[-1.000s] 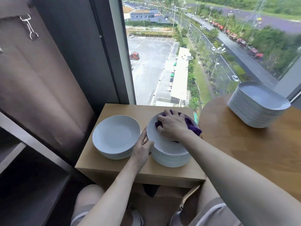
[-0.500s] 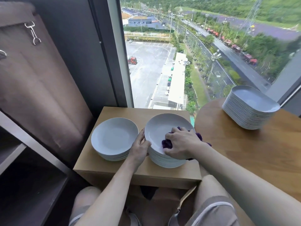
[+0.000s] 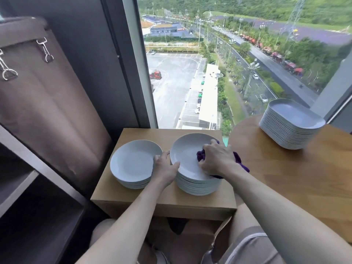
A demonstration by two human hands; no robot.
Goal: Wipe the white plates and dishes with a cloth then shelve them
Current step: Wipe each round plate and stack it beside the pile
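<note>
Window-side corner high above a car park, with a small pale wooden bench (image 3: 162,204) under the glass. Closed tight round a bunched purple cloth (image 3: 240,161) in the right grip (image 3: 217,159), knuckles up, pressing the wad onto the right inner slope of the top white round ceramic plate (image 3: 185,152). Steadying that same plate with the left grip (image 3: 164,166), thumb hooked over its near-left rim, fingers in the gap beside it. Resting on a tall stack of matching plates (image 3: 198,186) on the bench, just beside a lower stack of white round plates (image 3: 133,162). Further right, well apart on a round wooden bench (image 3: 295,172), a stack of white rounded-rectangular dishes (image 3: 291,128).

Judged as mid-wipe, with nothing shelved. Sweep in full rings from centre to rim, press evenly and straight down so as not to skid the plate off its stack, and keep the rim hold firm. Lift clear rather than drag before carrying to the dark open shelf (image 3: 22,180) at the left.

Most of the cloth hidden under the palm. Cannot tell whether the left fingertips reach under the rim. Shelf cut off at the frame edge and too dark to read inside.
</note>
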